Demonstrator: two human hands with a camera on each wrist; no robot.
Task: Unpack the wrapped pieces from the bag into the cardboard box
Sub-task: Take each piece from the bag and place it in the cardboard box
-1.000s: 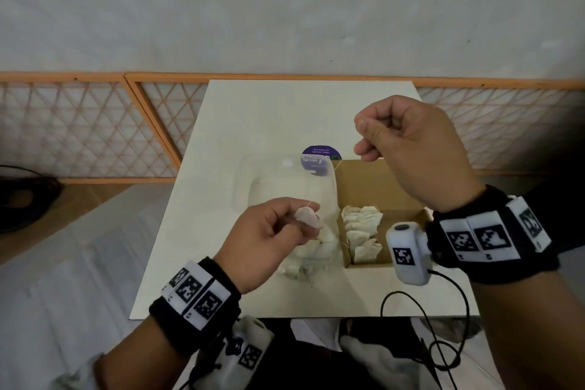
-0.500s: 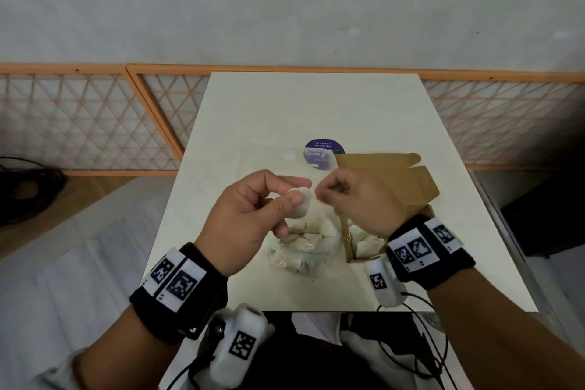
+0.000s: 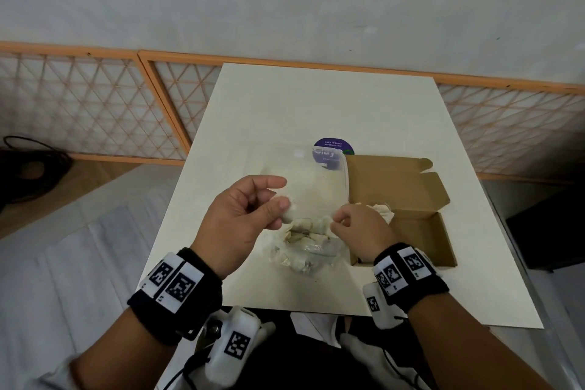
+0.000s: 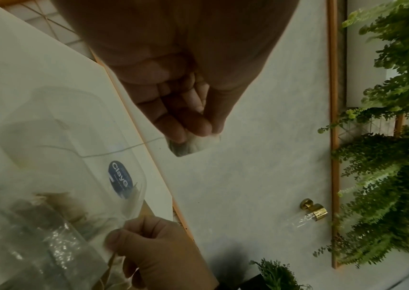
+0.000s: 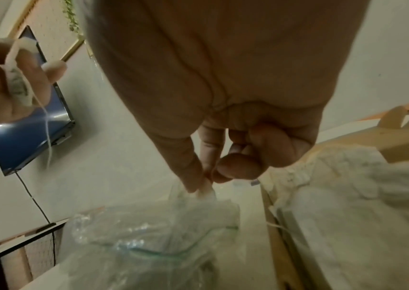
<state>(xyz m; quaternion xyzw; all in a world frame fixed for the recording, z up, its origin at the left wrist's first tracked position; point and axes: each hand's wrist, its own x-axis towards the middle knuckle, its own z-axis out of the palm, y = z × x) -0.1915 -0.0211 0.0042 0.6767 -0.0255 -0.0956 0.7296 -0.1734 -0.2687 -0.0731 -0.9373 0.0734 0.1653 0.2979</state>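
White wrapped piece (image 3: 289, 210) pinched in left hand (image 3: 243, 215) above the bag (image 3: 311, 231), right hand (image 3: 357, 228) pinching its thread (image 4: 124, 149), likely untangling before boxing in cardboard box (image 3: 421, 231).

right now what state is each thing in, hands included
left hand: pinching one wrapped piece, held above the table
right hand: fingers pinched on a thin string over the bag
plastic bag: open, crumpled, wrapped pieces inside
cardboard box: lid flapped open, some wrapped pieces inside
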